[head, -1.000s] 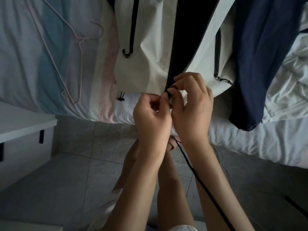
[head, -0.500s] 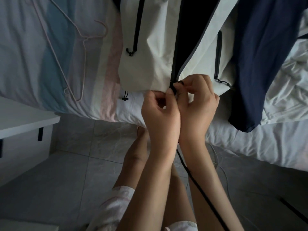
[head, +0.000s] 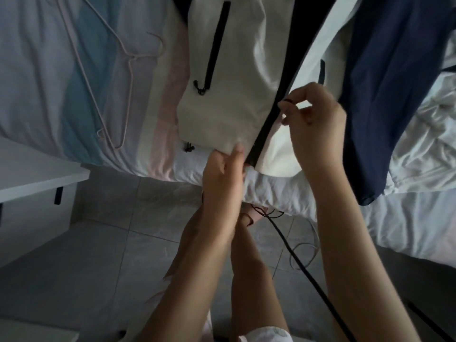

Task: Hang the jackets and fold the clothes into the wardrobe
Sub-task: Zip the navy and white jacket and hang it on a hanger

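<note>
**Jacket (head: 222, 114) held at the edge of a bed (head: 61, 134)**

Cream in colour, the jacket lies front-up on the bed with its hem nearest. The bottom edge reaches the near side of the mattress and hangs just over it. A black front zip (head: 266, 137) runs up the middle. It looks closed from the hem to the pull and parts into a dark opening farther up. A black pocket zip (head: 217, 58) slants across the left panel, and a small black cord toggle (head: 188, 147) sits at the left end of the hem.

The left hand (head: 223, 178) comes up from below the bed's edge. Its grip pinches the hem of the left panel just beside the foot of the zip, thumb on top. The right hand (head: 318, 119) is farther up, its grip pressed together on the black zip pull (head: 287, 101) between thumb and forefinger, the other fingers curled. Navy fabric (head: 385, 95) lies against the jacket's right side and droops over the bed's edge. Whether it belongs to the jacket cannot be told.

A pale pink wire hanger (head: 123, 77) lies flat on the bed to the left, with a pink stripe of the sheet between it and the jacket. Crumpled white bedding (head: 424, 134) fills the right. Below, grey floor tiles (head: 103, 243) spread between the bed and a white counter (head: 37, 174) at the left edge. A black cable (head: 308, 275) crosses the floor beside the person's legs.
</note>
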`<state>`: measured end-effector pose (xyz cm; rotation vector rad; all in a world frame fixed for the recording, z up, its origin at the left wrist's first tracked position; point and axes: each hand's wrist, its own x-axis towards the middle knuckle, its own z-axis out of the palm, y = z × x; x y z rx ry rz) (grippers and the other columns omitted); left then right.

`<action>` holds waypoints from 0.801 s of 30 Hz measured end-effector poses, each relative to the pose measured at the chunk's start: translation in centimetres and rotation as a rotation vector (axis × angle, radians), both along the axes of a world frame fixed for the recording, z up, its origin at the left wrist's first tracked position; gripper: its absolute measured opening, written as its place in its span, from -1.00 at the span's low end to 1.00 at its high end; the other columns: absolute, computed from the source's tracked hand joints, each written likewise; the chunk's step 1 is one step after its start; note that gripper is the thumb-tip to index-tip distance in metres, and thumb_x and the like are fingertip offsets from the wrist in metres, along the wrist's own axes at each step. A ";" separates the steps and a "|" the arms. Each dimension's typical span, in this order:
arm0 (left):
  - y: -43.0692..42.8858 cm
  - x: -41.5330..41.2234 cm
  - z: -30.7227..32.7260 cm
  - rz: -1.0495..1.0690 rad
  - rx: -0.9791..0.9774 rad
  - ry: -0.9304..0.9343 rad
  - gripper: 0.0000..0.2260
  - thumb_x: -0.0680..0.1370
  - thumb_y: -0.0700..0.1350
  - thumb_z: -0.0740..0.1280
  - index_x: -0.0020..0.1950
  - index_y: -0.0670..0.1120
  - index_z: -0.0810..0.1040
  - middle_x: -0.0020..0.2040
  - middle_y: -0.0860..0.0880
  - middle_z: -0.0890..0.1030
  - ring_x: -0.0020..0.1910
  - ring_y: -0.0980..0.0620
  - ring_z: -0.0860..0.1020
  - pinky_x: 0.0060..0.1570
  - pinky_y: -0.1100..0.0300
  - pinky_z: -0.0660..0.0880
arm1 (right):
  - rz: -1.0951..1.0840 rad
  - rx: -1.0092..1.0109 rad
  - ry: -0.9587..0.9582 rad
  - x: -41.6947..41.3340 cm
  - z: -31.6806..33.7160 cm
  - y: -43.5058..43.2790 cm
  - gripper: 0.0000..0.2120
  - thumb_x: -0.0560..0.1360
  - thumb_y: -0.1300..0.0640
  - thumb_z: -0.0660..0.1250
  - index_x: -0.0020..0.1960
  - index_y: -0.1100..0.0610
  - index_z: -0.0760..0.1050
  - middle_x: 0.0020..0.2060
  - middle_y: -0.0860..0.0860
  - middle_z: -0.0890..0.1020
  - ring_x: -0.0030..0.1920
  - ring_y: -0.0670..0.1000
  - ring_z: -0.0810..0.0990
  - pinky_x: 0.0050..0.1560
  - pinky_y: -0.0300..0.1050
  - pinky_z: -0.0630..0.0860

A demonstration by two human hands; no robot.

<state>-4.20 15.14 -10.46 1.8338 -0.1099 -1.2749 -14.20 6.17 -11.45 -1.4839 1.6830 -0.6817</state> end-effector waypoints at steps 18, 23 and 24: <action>-7.7 1.7 -1.4 -1.215 -0.097 -0.746 -0.59 0.60 0.08 0.17 -0.41 -0.04 0.27 -0.47 0.03 0.35 -0.43 -0.02 0.37 -0.45 0.15 0.15 | 0.107 0.014 -0.045 -1.5 -0.5 -0.4 -0.87 0.44 0.29 0.39 -0.20 0.09 0.53 -0.22 0.01 0.62 -0.30 -0.07 0.60 -0.23 -0.33 0.44; -7.6 3.1 -1.1 -1.192 -0.192 -0.604 -0.63 0.54 -0.06 0.28 -0.44 -0.06 0.26 -0.51 -0.01 0.31 -0.49 0.00 0.32 -0.45 0.14 0.15 | 0.256 -0.027 0.037 -1.4 -0.9 -1.0 -0.96 0.46 0.19 0.35 -0.15 0.15 0.51 -0.20 -0.06 0.57 -0.20 -0.06 0.57 -0.17 -0.05 0.53; -7.4 3.5 -1.0 -1.174 -0.204 -0.565 -0.61 0.53 -0.08 0.29 -0.45 -0.06 0.25 -0.52 0.00 0.29 -0.50 0.01 0.30 -0.44 0.14 0.14 | 0.291 -0.052 0.066 -1.4 -1.0 -1.1 -0.94 0.46 0.16 0.34 -0.14 0.15 0.50 -0.19 -0.08 0.55 -0.19 -0.08 0.55 -0.18 0.01 0.53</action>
